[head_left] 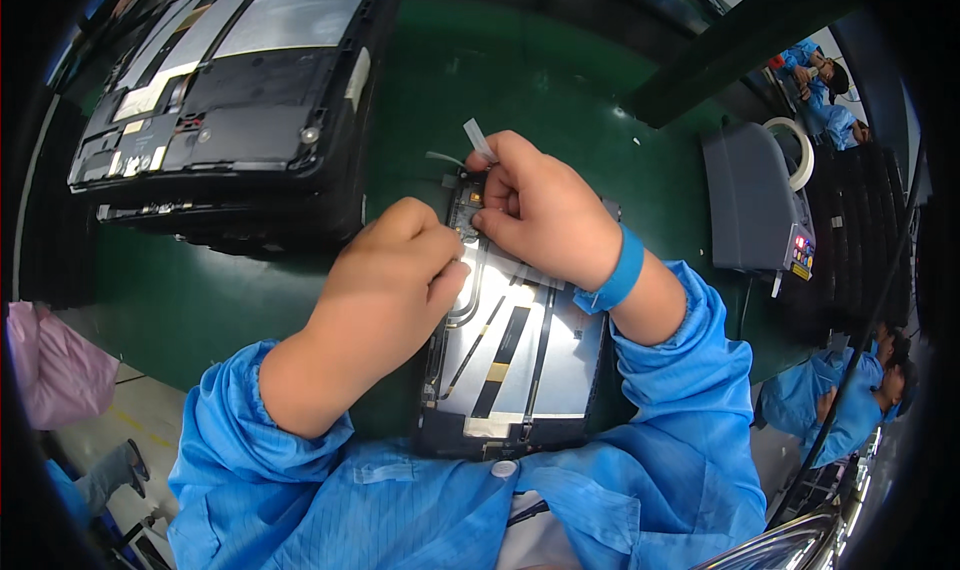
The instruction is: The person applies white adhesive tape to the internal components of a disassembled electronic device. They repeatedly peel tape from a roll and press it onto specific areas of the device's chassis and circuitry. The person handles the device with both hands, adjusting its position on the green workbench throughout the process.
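Note:
An opened tablet-like device lies lengthwise before me, with a silvery panel, black cables and a dark frame. My left hand is closed at its upper left edge, fingers curled; whatever they pinch is hidden. Over the device's far end my right hand bends down, thumb and fingertips drawn together by a small circuit board. A pale translucent strip of tape sticks up from the right index finger. Another thin clear strip juts out beyond the device's far edge.
Similar device bodies stand stacked at the far left of the green table. To the right is a grey tape dispenser with a white roll. A dark green post rises at the back right. People in blue work nearby.

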Motion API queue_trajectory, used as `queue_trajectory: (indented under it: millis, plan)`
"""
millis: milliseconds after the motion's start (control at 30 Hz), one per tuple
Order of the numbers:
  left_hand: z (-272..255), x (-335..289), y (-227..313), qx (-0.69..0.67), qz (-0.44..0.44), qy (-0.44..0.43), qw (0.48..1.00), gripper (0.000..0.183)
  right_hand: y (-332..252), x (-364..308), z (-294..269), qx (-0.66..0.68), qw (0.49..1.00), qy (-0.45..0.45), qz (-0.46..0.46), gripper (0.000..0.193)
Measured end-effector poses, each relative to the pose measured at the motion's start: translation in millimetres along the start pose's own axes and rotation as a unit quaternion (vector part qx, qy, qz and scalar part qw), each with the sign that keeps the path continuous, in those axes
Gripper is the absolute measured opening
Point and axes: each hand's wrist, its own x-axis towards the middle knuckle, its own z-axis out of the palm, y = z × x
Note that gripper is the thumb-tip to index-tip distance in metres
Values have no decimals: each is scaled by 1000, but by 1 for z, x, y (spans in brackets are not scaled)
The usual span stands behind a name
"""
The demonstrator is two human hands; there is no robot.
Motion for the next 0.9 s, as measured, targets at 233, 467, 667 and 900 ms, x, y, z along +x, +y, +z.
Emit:
queue_trajectory:
  millis: [233, 467, 667, 900]
  plan:
    - [-3, 3, 11, 103, 3, -53, 993, 20, 3, -2, 2, 1, 1000, 16, -26, 37]
    - [3, -5, 15, 175, -14, -1, 984, 16, 2, -3, 3, -11, 1000, 28, -8, 35]
    - [0, -4, 19, 214, 16, 6, 977, 7, -5, -5, 2, -43, 998, 38, 35, 35]
    - [-3, -7, 16, 164, 47, 16, 985, 8, -4, -4, 1, -32, 998, 29, 36, 34]
